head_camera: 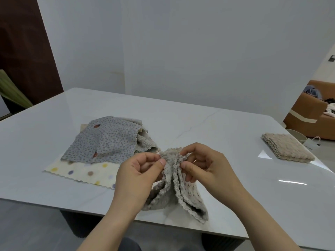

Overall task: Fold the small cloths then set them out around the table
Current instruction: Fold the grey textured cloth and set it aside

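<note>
On my feed, both hands were raised over the near edge of the table (199, 120), working on the same fuzzy grey cloth (174, 189). The left hand (139, 171) pinched its gathered top between thumb and forefinger, with the other fingers curled in. The right hand (204, 165) pinched the same bunched top from the other side, thumb forward. I could see the cloth hanging from that double grip in several loose pleats, its scalloped lower edges spreading out and reaching down to the tabletop just in front of the person. To the left of the hands lay an unfolded heap: a grey dotted cloth (105, 142) on top, a cream spotted cloth (85, 172) flat beneath it, and a crumpled plush cloth (145, 142) tucked under the dotted one's right side, near the left hand. Well apart, by the table's right edge, I made out a folded beige cloth (288, 147) lying flat. Beyond that edge stood an orange-brown sofa (308, 113).
</note>
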A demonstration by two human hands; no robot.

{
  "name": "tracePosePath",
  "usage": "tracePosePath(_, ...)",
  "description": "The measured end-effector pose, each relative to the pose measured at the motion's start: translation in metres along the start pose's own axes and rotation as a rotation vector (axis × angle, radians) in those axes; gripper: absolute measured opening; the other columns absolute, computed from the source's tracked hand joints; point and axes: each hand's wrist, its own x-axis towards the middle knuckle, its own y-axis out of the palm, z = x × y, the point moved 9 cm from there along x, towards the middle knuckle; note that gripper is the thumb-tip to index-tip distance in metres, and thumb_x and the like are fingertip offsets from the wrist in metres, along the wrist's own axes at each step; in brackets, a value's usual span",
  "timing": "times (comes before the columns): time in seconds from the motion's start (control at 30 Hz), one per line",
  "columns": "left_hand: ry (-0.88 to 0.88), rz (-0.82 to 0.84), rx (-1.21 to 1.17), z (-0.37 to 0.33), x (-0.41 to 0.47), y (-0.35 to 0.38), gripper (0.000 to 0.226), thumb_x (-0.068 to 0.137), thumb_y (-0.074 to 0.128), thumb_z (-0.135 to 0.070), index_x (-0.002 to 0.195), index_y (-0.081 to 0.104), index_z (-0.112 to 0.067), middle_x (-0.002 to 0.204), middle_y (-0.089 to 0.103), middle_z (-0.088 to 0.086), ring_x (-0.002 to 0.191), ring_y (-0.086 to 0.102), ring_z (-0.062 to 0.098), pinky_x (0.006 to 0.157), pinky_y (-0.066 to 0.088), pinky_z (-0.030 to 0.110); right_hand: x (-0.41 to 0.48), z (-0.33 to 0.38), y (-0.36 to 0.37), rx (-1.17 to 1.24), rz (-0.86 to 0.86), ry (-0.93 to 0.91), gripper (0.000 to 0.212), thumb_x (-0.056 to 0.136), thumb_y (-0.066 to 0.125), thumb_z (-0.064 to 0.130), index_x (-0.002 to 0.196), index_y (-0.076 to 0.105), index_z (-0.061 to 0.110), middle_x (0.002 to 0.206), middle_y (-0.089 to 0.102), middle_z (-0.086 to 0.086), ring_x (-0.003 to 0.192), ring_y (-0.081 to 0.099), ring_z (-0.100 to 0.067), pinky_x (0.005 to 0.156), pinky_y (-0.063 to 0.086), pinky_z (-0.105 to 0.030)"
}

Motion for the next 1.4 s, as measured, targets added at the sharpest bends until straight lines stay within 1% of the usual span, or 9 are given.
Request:
tracePosePath(0.2,0.036,-0.040,0.049,-0.010,0.003,-0.004,0.004,0.079,0.073,-0.014,0.080,0.071,-0.011,0.062,0.070,0.002,0.054,0.060,0.009,0.054,0.050,0.020,0.004,0.012,0.002,-0.041,0.001,-0.039,0.013,0.086,0.069,0.014,0.081,0.063,0.025,0.060,0.062,-0.001,0.052,0.059,-0.015,0.055,0.051,-0.030)
tracePosePath(0.37,0.068,-0.027,0.088,-0.019,0.001,-0.004,0.002,0.080,0.072,-0.014,0.080,0.071,-0.016,0.062,0.069,-0.003,0.051,0.060,0.001,0.051,0.048,0.019,0.008,0.020,0.004,-0.141,-0.028,-0.077,0.010,0.085,0.070,0.022,0.082,0.062,0.028,0.058,0.063,0.003,0.053,0.056,-0.017,0.060,0.052,-0.043)
tracePosePath(0.5,0.082,0.011,0.074,-0.025,-0.004,-0.001,0.004,0.079,0.072,-0.015,0.081,0.072,-0.019,0.067,0.073,-0.002,0.060,0.067,0.006,0.057,0.057,0.029,0.011,0.018,0.003,-0.158,-0.054,-0.070,0.009,0.084,0.071,0.024,0.081,0.063,0.027,0.058,0.062,0.005,0.056,0.056,-0.021,0.062,0.053,-0.046)
tracePosePath(0.7,0.040,0.034,0.103,-0.021,-0.005,-0.002,0.029,0.064,0.084,-0.012,0.087,0.072,-0.024,0.080,0.071,-0.006,0.073,0.068,0.002,0.055,0.054,0.016,0.014,0.014,0.002,-0.175,-0.068,-0.040,0.008,0.082,0.073,0.026,0.082,0.065,0.028,0.055,0.061,0.005,0.052,0.053,-0.012,0.063,0.053,-0.044)
tracePosePath(0.87,0.068,0.040,0.116,-0.022,-0.002,-0.003,0.028,0.069,0.079,-0.001,0.085,0.071,-0.022,0.078,0.071,-0.004,0.069,0.066,0.002,0.062,0.052,0.012,0.014,0.015,0.004,-0.182,-0.029,-0.039,0.009,0.082,0.073,0.027,0.084,0.065,0.029,0.052,0.058,0.003,0.049,0.053,-0.011,0.060,0.051,-0.038)
tracePosePath(1.0,0.093,0.026,0.118,-0.024,0.004,-0.010,0.028,0.073,0.074,0.003,0.086,0.071,-0.022,0.082,0.072,0.001,0.071,0.067,0.007,0.066,0.053,0.014,0.012,0.006,-0.003,-0.223,0.087,0.046,0.018,0.080,0.075,0.034,0.095,0.065,0.034,0.053,0.057,0.003,0.045,0.054,-0.010,0.054,0.044,-0.021)
tracePosePath(1.23,0.121,-0.013,0.120,-0.027,0.007,-0.021,0.032,0.076,0.072,0.001,0.085,0.068,-0.029,0.082,0.071,-0.002,0.071,0.067,0.004,0.065,0.052,0.010,0.014,-0.026,-0.018,-0.440,0.227,0.184,0.021,0.081,0.073,0.038,0.097,0.061,0.039,0.053,0.054,0.010,0.047,0.047,-0.006,0.053,0.041,-0.024)
tracePosePath(1.3,0.140,-0.025,0.141,-0.029,0.008,-0.023,0.030,0.078,0.071,-0.001,0.086,0.068,-0.029,0.082,0.071,-0.003,0.071,0.066,0.003,0.065,0.052,0.010,0.014,-0.028,-0.020,-0.483,0.235,0.161,0.016,0.078,0.075,0.040,0.089,0.065,0.036,0.058,0.053,0.013,0.054,0.046,-0.004,0.058,0.039,-0.023)
tracePosePath(1.4,0.163,-0.040,0.177,-0.031,0.009,-0.025,0.026,0.081,0.069,-0.004,0.086,0.068,-0.030,0.081,0.071,-0.004,0.070,0.064,0.002,0.062,0.050,0.008,0.012,-0.028,-0.021,-0.485,0.228,0.123,0.017,0.075,0.076,0.043,0.084,0.065,0.034,0.093,0.057,0.017,0.085,0.057,-0.004,0.074,0.049,-0.024)
